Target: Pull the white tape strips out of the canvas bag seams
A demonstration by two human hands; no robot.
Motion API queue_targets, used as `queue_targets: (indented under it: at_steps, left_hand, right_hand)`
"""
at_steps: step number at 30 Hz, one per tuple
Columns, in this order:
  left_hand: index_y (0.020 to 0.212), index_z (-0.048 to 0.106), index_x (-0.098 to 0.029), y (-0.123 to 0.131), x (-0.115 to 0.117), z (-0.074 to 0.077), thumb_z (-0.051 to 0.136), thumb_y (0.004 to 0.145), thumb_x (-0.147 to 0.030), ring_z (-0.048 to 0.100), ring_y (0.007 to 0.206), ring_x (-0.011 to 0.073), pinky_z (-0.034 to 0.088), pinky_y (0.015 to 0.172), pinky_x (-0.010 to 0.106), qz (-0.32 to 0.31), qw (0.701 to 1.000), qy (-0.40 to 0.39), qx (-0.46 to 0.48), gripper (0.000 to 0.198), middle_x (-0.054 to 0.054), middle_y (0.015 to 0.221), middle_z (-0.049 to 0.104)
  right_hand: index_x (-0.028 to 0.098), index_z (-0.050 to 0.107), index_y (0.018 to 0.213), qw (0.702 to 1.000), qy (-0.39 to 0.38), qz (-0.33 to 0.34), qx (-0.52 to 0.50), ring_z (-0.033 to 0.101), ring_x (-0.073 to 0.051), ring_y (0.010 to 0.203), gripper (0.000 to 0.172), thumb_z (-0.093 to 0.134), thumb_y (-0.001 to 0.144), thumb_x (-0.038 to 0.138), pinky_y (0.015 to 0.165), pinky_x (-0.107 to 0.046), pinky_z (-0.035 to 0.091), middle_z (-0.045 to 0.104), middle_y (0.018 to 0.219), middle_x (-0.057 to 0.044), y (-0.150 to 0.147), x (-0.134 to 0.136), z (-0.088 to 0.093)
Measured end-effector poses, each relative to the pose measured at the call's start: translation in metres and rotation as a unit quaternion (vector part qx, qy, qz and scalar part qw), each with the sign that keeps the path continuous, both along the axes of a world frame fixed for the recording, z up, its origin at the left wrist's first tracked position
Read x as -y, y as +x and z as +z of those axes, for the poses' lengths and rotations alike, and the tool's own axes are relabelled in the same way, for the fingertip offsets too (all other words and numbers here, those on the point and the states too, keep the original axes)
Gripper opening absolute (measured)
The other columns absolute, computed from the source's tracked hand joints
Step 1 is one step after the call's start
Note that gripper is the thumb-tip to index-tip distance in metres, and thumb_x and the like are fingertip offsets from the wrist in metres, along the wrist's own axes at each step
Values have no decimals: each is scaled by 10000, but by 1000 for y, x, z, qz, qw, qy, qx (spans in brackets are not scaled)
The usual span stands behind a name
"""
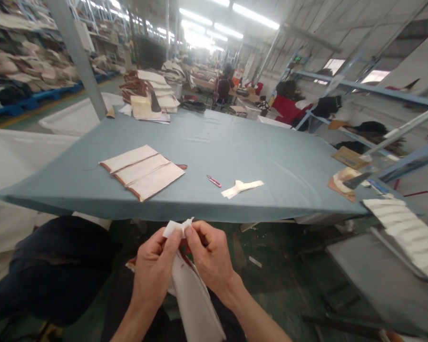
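Both hands meet just off the table's near edge, pinching a small white strip (171, 229) that looks like paper or tape. My left hand (153, 261) is closed on the strip's left part, thumb on top. The fingers of my right hand (212, 254) are closed on its crumpled right end. Beneath them a cream fabric piece with brown edging (194, 299) hangs down over my lap; how it meets the strip is hidden by the fingers. On the table lie a flat cream panel with brown trim (146, 171), a pair of small red thread snips (214, 181) and pale strips (240, 188).
A blue-grey cloth covers the table (235, 142). Stacked fabric pieces (153, 90) stand at its far left corner. A tape roll (345, 183) sits near the right edge. White bins (17, 156) stand to the left, a dark cloth bundle (60, 270) lower left. Farther back, a person (224, 88) is seated.
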State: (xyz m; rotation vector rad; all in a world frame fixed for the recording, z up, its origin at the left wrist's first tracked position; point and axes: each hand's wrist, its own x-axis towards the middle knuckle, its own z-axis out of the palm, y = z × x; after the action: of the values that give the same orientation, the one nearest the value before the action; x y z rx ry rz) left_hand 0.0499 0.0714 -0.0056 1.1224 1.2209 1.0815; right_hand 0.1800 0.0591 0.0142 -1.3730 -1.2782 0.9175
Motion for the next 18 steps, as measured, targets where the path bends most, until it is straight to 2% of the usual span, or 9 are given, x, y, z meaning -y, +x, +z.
queue_targets:
  at_steps: [2,4,7,10,13,15,18]
  left_hand:
    - [869,756,-153,1,-8,-7,688,870,-715,533,447,136,414,419,223,9,1000,-13,5,567,2,591,650]
    - [781,716,-158,0,-19,-10,681,861,-718,532,429,143,414,414,233,11,1000,-5,-13,566,1,555,629]
    - [698,644,-183,-3,-45,-8,633,874,-690,525,449,150,412,443,247,24,998,30,-57,536,-5,534,607]
    - [665,605,-200,-5,-79,-8,607,883,-620,513,516,152,399,501,259,27,988,83,-125,472,-19,556,586]
    - [623,526,-220,1,-118,-14,570,949,-523,523,593,163,402,575,277,16,969,128,-209,448,-35,566,520]
    - [628,491,-224,10,-142,-23,581,1015,-478,507,599,158,410,610,285,8,951,139,-276,471,-53,574,460]
    - [739,587,-190,29,-169,-36,642,1061,-456,563,643,154,499,689,310,-18,916,134,-378,422,-48,669,548]
  right_hand:
    - [188,704,835,999,-16,17,-30,615,-134,575,397,622,1012,533,568,-253,470,711,707,-21,3,-4,-3]
    - [196,683,815,997,-12,0,-81,601,-129,547,452,638,997,607,550,-246,483,692,666,-10,12,-10,-5]
    - [213,621,743,983,51,-109,-142,547,-115,507,510,651,981,662,527,-234,473,612,571,26,41,-18,-3]
    - [220,595,747,950,104,-218,-197,544,-110,493,467,721,937,629,505,-231,482,601,576,45,82,-22,-2]
    - [217,619,813,911,133,-296,-254,566,-105,511,374,787,859,548,472,-210,487,635,631,53,122,-27,-8]
    - [216,630,850,893,142,-325,-278,606,-110,559,335,782,822,512,456,-197,496,673,693,44,143,-35,-14]
    - [218,632,893,880,136,-334,-310,677,-131,650,293,734,810,479,458,-195,530,736,795,19,166,-50,-28]
